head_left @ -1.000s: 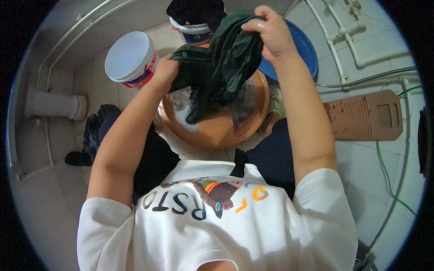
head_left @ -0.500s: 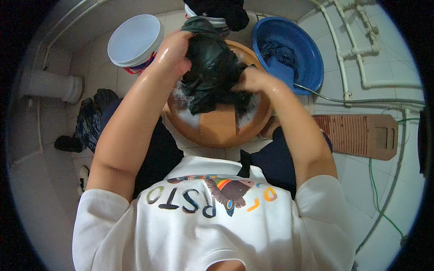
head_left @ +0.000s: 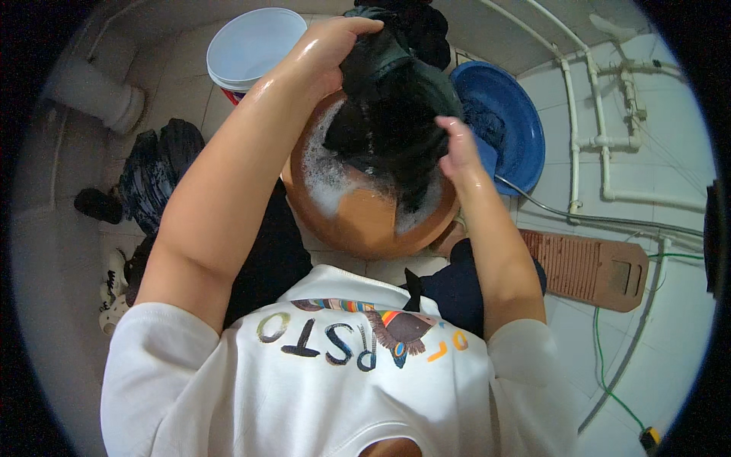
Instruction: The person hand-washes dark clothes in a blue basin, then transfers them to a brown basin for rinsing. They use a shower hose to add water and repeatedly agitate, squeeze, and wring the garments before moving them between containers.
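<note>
A wet black garment (head_left: pixel 396 114) hangs over a brown basin (head_left: pixel 365 228) with soapy water and foam in it. My left hand (head_left: pixel 331 46) grips the garment's top end, raised above the basin's far rim. My right hand (head_left: pixel 461 148) holds the garment lower down on its right side, just over the suds. Both forearms are wet. The garment's lower end dips into the foam.
A blue basin (head_left: pixel 518 129) with dark cloth in it stands right of the brown one. A white bucket (head_left: pixel 251 46) stands at the back left. A brown washboard (head_left: pixel 594 266) lies on the tiled floor at the right. Dark clothes (head_left: pixel 156 175) lie at the left. White pipes (head_left: pixel 601 145) run along the wall.
My left hand has lifted the garment's top end up and away from the basin. My right hand has slid down its right side. The garment is now stretched out longer.
</note>
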`<move>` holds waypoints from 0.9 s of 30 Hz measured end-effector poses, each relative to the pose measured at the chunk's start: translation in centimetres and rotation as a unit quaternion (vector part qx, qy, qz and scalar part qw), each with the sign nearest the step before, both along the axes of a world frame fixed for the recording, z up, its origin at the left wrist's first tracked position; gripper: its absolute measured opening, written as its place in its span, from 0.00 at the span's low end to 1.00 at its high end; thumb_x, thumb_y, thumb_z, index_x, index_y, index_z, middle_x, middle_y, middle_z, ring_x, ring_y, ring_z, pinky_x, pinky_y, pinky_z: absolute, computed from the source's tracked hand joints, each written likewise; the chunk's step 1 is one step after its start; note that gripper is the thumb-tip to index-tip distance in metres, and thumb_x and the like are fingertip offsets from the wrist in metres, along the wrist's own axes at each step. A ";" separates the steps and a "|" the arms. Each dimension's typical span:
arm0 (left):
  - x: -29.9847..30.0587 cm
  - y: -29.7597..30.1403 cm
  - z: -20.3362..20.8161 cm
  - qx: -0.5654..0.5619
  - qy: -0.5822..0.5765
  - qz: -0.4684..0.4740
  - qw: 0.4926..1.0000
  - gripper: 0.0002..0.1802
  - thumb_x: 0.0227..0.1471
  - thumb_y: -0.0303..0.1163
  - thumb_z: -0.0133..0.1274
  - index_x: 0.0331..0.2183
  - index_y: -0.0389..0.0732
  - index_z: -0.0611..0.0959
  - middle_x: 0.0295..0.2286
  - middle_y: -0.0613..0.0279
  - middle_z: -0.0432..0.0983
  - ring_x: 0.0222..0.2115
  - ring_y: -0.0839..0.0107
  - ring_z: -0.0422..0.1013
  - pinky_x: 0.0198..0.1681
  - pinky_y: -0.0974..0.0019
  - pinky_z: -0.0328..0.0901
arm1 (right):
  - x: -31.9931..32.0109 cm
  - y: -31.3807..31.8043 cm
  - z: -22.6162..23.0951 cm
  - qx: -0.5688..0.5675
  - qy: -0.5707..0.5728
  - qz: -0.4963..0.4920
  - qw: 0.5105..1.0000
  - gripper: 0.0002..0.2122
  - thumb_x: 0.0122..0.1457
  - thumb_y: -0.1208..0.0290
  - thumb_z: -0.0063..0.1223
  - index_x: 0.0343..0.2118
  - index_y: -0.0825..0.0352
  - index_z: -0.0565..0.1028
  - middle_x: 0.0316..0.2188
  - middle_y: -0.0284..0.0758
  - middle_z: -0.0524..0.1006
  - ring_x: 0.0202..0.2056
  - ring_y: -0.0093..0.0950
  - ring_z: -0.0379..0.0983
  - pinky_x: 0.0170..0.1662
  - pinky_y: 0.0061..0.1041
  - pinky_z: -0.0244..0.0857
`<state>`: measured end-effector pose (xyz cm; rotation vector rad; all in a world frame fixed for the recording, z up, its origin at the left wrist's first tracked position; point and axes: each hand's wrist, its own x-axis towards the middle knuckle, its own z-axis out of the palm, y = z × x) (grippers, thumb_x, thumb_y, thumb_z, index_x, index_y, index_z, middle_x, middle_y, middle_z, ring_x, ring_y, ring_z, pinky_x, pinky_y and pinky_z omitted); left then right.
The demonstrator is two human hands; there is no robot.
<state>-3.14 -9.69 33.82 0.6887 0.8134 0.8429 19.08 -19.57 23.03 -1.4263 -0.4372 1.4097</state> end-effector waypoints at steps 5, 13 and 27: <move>0.2 0.6 -3.5 0.071 0.141 -0.020 0.987 0.11 0.47 0.29 0.49 0.33 0.32 0.75 0.28 0.53 0.75 0.26 0.64 0.72 0.35 0.61 0.68 | 1.8 1.0 8.5 0.160 0.132 0.084 0.975 0.10 0.49 0.71 0.44 0.30 0.72 0.73 0.31 0.39 0.76 0.33 0.32 0.72 0.42 0.28 0.64; 0.3 -0.7 -3.8 -0.244 -0.051 0.074 0.966 0.14 0.54 0.33 0.35 0.32 0.35 0.73 0.27 0.54 0.74 0.27 0.61 0.72 0.31 0.58 0.70 | 2.7 1.1 4.0 -0.141 -0.728 0.294 0.603 0.28 0.46 0.52 0.51 0.43 0.73 0.68 0.41 0.52 0.70 0.43 0.41 0.68 0.43 0.34 0.63; 3.5 -5.4 -3.1 -0.242 -0.462 -0.140 0.841 0.17 0.55 0.33 0.36 0.39 0.26 0.64 0.35 0.41 0.68 0.35 0.55 0.70 0.41 0.60 0.68 | -6.8 -0.9 -10.4 -0.080 -0.134 0.015 0.988 0.21 0.51 0.55 0.46 0.32 0.75 0.72 0.29 0.42 0.73 0.31 0.32 0.66 0.36 0.33 0.60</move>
